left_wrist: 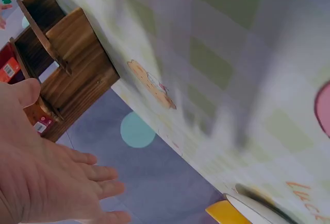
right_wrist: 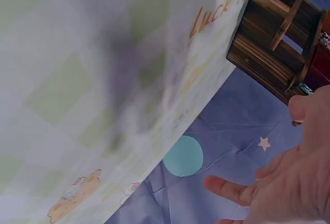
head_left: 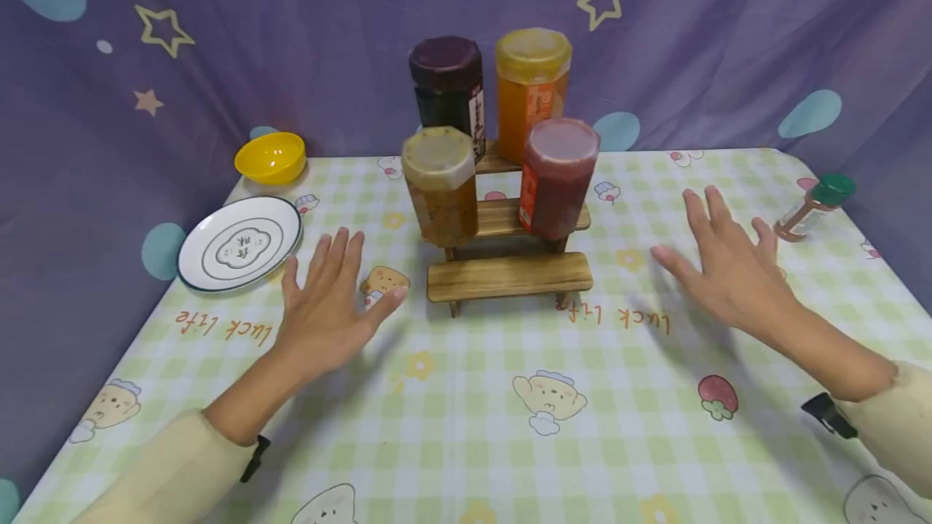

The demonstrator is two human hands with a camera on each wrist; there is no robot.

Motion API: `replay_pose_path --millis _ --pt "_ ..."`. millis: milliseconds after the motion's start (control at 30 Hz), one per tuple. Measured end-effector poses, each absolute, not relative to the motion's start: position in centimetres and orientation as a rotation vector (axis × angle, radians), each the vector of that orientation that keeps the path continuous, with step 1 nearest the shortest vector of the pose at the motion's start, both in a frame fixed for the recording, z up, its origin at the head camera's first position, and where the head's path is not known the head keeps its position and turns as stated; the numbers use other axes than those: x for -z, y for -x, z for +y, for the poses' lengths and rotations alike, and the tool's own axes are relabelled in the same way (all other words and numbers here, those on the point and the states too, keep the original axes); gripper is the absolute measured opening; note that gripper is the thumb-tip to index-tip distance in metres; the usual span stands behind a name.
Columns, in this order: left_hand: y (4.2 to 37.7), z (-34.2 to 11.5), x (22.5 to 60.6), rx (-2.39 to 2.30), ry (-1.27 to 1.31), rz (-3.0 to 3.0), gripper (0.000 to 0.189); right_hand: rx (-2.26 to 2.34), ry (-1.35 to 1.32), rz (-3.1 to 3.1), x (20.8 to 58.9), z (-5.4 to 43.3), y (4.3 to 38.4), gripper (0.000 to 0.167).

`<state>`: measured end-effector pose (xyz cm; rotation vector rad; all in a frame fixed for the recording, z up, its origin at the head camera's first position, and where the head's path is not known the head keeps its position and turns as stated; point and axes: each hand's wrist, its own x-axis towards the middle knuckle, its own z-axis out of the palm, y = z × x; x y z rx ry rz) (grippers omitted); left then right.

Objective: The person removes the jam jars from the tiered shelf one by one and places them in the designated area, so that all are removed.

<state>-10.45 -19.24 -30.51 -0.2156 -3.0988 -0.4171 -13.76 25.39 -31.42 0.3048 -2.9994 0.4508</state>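
Note:
My left hand (head_left: 320,310) hovers above the checked cloth with fingers spread, holding nothing, left of a stepped wooden rack (head_left: 510,276). On the other side my right hand (head_left: 735,273) is likewise spread and holds nothing. The rack's top step bears a dark purple jar (head_left: 446,95) and an orange jar (head_left: 531,95). Its middle step bears a brownish-yellow jar (head_left: 440,184) and a red jar (head_left: 559,176). No jar stands on the lowest step. In the left wrist view the rack (left_wrist: 77,64) shows from its side, beyond my thumb.
A white plate (head_left: 200,253) with a dark rim lies at the left edge, a yellow bowl (head_left: 271,158) behind it. Near the right edge a small green-capped shaker bottle (head_left: 814,207) stands beyond my right hand. A purple patterned curtain (head_left: 349,47) hangs behind the table.

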Motion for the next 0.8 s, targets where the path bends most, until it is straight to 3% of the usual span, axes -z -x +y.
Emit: replay_pose_path --millis 367,800 --pt "11.1 -17.7 30.8 0.78 0.277 -2.945 0.083 -0.61 -0.284 -2.89 29.0 25.0 14.8 0.077" --pt "11.7 -16.3 31.3 1.375 0.169 -2.998 0.071 -1.048 -0.334 -2.759 26.4 24.5 16.4 0.062"
